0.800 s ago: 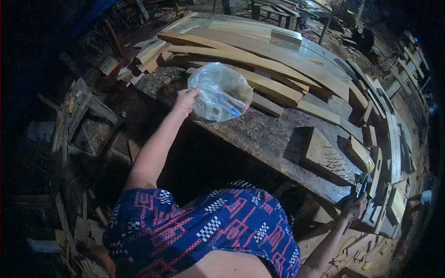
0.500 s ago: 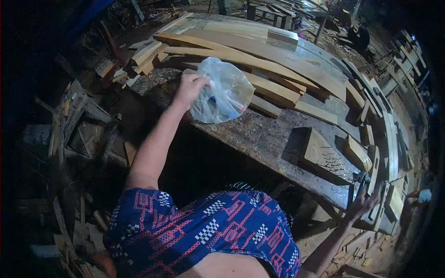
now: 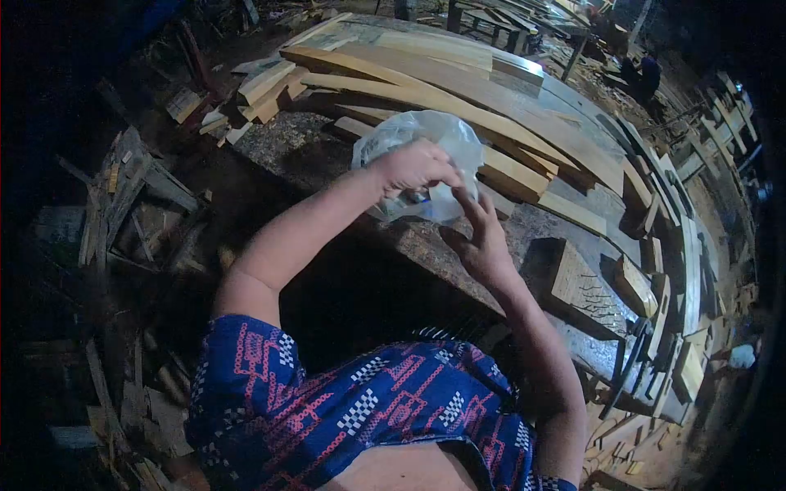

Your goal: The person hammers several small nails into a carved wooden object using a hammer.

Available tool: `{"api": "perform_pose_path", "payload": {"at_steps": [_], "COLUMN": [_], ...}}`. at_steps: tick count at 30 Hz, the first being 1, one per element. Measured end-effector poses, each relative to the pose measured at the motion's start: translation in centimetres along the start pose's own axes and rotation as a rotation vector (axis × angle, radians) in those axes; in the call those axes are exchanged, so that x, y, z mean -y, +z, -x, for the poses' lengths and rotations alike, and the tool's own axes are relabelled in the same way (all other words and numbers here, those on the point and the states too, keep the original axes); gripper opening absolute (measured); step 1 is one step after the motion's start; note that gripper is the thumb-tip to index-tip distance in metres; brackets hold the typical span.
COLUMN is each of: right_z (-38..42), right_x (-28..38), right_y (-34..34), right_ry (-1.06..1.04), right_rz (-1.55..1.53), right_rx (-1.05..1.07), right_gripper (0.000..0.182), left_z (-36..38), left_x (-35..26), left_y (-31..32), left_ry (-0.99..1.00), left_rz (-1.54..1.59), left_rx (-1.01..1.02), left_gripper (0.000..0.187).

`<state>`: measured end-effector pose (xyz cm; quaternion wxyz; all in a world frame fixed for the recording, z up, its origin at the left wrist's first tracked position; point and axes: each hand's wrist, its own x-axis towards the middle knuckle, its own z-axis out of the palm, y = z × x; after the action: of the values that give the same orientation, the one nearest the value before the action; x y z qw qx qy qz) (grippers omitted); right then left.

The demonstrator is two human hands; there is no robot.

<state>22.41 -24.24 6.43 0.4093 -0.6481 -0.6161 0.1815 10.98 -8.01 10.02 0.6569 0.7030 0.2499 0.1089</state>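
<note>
A clear plastic bag [image 3: 455, 139] with small things inside sits at the near edge of the workbench [image 3: 286, 151]. Over its middle my left hand [image 3: 413, 166] is bent, fingers closed on the bag's film. At the bag's right side is my right hand [image 3: 481, 233], its thumb and fingers apart and its fingertips close to those of my left hand. Whether the right fingertips touch the bag is not clear. The small contents are partly hidden by the hands.
Long boards [image 3: 434, 98] lie behind the bag. To the right stand a wooden block [image 3: 585, 295] with nails in it, a smaller block [image 3: 634, 286] and a dark tool [image 3: 629, 360]. Scrap wood [image 3: 131, 188] is heaped at the left. A person [image 3: 647, 74] is far back.
My right hand has come from the bench's right end to the bag, leaving the dark tool there. My left hand has moved right across the bag, which has shifted slightly right.
</note>
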Motion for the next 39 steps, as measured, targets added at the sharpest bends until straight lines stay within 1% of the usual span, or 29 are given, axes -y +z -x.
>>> {"api": "perform_pose_path", "payload": {"at_steps": [1, 2, 3, 4, 5, 6, 7, 8, 9, 11, 12, 13, 15, 16, 18, 19, 20, 23, 24, 25, 27, 28, 30, 31, 33, 34, 35, 37, 39], "right_z": [0.6, 1.4, 2.1, 2.7, 3.3, 4.0, 4.4, 4.9, 5.1, 5.5, 5.7, 5.9, 6.1, 6.2, 6.4, 6.4, 6.4, 6.3, 6.1, 5.9, 5.6, 5.4, 5.3, 5.4, 5.3, 5.2, 5.1, 5.1, 5.1], "right_x": [0.1, 0.1, 0.3, 0.7, 1.1, 1.6, 1.8, 1.9, 1.9, 1.7, 1.6, 1.4, 0.7, 0.5, 0.8, 0.9, 0.9, 0.9, 1.2, 1.3, 1.4, 1.4, 1.2, 1.1, 1.3, 1.4, 1.3, 1.2, 1.3], "right_y": [-0.1, -0.2, -0.3, -0.4, -0.5, -0.7, -0.7, -0.7, -0.7, -0.5, -0.5, -0.7, -0.8, -0.9, -1.0, -1.0, -0.9, -0.9, -0.9, -1.0, -0.9, -0.9, -0.8, -0.8, -0.7, -0.6, -0.5, -0.3, -0.4], "right_ry": [0.025, -0.027, -0.022, -0.020, -0.020, 0.051, 0.050, 0.050, 0.052, 0.058, 0.062, 0.064, 0.071, 0.078, 0.102, 0.123, 0.124, 0.181, 0.166, 0.151, 0.136, 0.121, 0.127, 0.136, 0.144, 0.148, 0.148, 0.132, 0.109], "right_rz": [-0.024, 0.041, 0.044, 0.035, 0.025, 0.018, 0.022, 0.048, 0.074, 0.062, 0.046, 0.031, 0.061, 0.089, 0.061, 0.033, 0.033, 0.060, -0.003, -0.065, -0.059, -0.052, -0.030, -0.008, -0.030, -0.047, -0.048, -0.011, -0.019], "right_rx": [-0.002, -0.003, 0.005, -0.014, -0.034, -0.026, -0.019, -0.050, -0.085, -0.098, -0.108, -0.119, -0.115, -0.107, -0.109, -0.111, -0.113, -0.081, -0.098, -0.114, -0.128, -0.144, -0.137, -0.127, -0.129, -0.131, -0.129, -0.200, -0.193], "right_gripper": [0.065, 0.068, 0.068, 0.069, 0.070, 0.069, 0.069, 0.069, 0.069, 0.068, 0.072, 0.076, 0.074, 0.071, 0.069, 0.066, 0.066, 0.060, 0.059, 0.058, 0.058, 0.057, 0.058, 0.059, 0.059, 0.059, 0.059, 0.063, 0.061], "left_z": [-0.4, -1.1, -1.5, -0.3, -0.9, -2.1, -3.2, -4.1, -3.6, -1.8, -1.9, -2.0, -2.1, -2.0, -1.7, -1.9, -2.1, -1.3, -1.0, -1.0, -1.2, -1.4, -1.2, -1.0, -0.5, -0.8, -0.9, -1.2, -1.6], "left_x": [1.4, 3.3, 4.6, 2.4, 3.2, 4.8, 6.6, 8.9, 8.6, 6.9, 6.4, 6.1, 5.5, 4.8, 3.5, 4.2, 5.6, 5.6, 5.4, 5.3, 5.0, 5.5, 6.3, 5.9, 4.7, 4.7, 4.7, 4.4, 5.1], "left_y": [-1.3, -2.9, -3.7, -2.8, -3.0, -3.5, -3.7, -3.7, -3.2, -1.8, -1.8, -1.7, -1.4, -1.3, -1.2, -1.3, -1.5, -1.9, -1.9, -2.0, -2.4, -2.8, -3.4, -3.7, -4.1, -4.2, -3.7, -2.6, -2.7], "left_ry": [-0.003, 0.003, 0.010, -0.206, -0.210, -0.007, 0.201, 0.101, 0.102, 0.203, 0.132, 0.136, 0.144, 0.146, 0.035, 0.036, 0.084, 0.183, 0.228, 0.227, 0.165, 0.165, 0.164, 0.163, -0.025, -0.032, -0.034, -0.069, -0.018], "left_rz": [0.007, 0.058, 0.111, -0.098, -0.089, -0.421, -0.750, -0.532, -0.528, -1.022, -1.080, -1.080, -1.138, -1.138, -1.356, -1.356, -1.369, -1.354, -1.323, -1.324, -1.341, -1.343, -1.279, -1.281, -1.125, -1.134, -1.134, -1.295, -1.266], "left_rx": [0.000, -0.015, -0.032, -0.125, -0.127, -0.025, 0.081, -0.007, -0.003, -0.184, -0.100, -0.098, 0.000, 0.004, 0.202, 0.203, 0.158, 0.102, 0.085, 0.087, 0.260, 0.259, 0.235, 0.238, 0.354, 0.394, 0.393, 0.220, 0.189], "left_gripper": [0.010, 0.011, 0.012, 0.017, 0.017, 0.020, 0.024, 0.028, 0.028, 0.029, 0.031, 0.031, 0.030, 0.030, 0.037, 0.037, 0.042, 0.053, 0.058, 0.058, 0.058, 0.058, 0.047, 0.047, 0.033, 0.021, 0.021, 0.025, 0.026]}}
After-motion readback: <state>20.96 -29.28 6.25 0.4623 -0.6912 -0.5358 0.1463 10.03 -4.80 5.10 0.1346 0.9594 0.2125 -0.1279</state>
